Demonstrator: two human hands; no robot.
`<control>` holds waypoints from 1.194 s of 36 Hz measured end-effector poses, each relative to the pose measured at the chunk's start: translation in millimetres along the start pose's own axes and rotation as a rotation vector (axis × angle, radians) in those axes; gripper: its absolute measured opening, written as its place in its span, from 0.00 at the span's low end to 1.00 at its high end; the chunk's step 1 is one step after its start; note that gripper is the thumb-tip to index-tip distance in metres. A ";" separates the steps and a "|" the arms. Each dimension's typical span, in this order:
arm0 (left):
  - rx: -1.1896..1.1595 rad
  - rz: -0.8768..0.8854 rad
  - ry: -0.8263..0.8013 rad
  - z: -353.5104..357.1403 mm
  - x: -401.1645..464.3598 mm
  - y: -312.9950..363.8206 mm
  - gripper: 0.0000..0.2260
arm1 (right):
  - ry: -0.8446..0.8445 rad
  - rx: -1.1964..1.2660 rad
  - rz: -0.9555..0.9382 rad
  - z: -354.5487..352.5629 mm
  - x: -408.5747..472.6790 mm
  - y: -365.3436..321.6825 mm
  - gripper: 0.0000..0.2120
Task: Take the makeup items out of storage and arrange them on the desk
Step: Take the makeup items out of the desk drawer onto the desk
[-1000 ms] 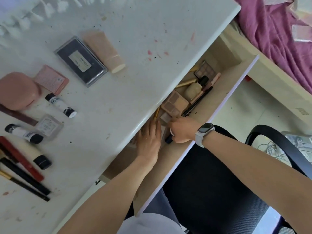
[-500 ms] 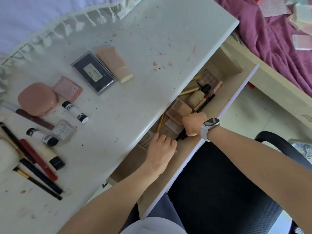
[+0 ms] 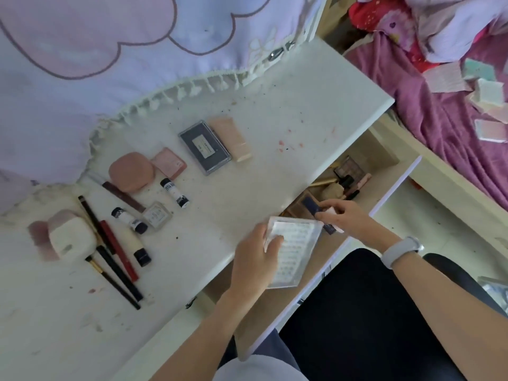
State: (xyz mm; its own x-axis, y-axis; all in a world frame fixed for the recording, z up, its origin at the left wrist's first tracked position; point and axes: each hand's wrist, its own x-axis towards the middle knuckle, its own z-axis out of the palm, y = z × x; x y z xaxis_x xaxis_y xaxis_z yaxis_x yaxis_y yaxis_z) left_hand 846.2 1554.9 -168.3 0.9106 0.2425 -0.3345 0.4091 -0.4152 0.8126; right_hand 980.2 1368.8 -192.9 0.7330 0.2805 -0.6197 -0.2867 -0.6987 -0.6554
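Above the open drawer [image 3: 384, 188], your left hand [image 3: 255, 259] grips a clear, dotted plastic case [image 3: 295, 251] while your right hand [image 3: 349, 218] pinches a dark blue tube [image 3: 312, 204].

Left hand [image 3: 254, 259] and right hand [image 3: 347, 220] both curled in grips, forearms extended.

clear glossy plastic case [image 3: 294, 251]; matt white desk [image 3: 247, 188], stained.

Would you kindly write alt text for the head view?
Above an open drawer, the left hand holds a clear case and the right hand a dark blue tube; makeup lies arranged on the white desk.
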 end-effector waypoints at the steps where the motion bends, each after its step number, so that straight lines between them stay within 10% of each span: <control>1: -0.073 -0.055 0.038 -6.6 -0.1 -1.2 0.05 | 0.034 0.119 0.018 3.5 -2.5 -6.7 0.06; 10: -0.148 -0.289 0.098 -68.6 22.7 -39.8 0.21 | 0.031 0.528 0.028 67.2 -5.7 -62.3 0.03; 25: 0.592 0.240 0.238 -77.2 38.7 -34.6 0.12 | 0.076 0.515 0.072 103.0 -3.3 -84.6 0.04; 43: 0.777 0.312 0.126 -66.4 7.9 -84.0 0.21 | 0.279 -0.527 -0.304 118.2 37.5 -124.2 0.16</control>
State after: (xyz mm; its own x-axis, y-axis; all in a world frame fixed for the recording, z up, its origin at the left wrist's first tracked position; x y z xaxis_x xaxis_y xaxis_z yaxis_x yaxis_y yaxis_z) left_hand 815.1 1649.9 -207.5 0.9941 0.0935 -0.0558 0.1055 -0.9529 0.2844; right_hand 970.4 1543.9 -185.8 0.8861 0.3845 -0.2589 0.2459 -0.8633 -0.4406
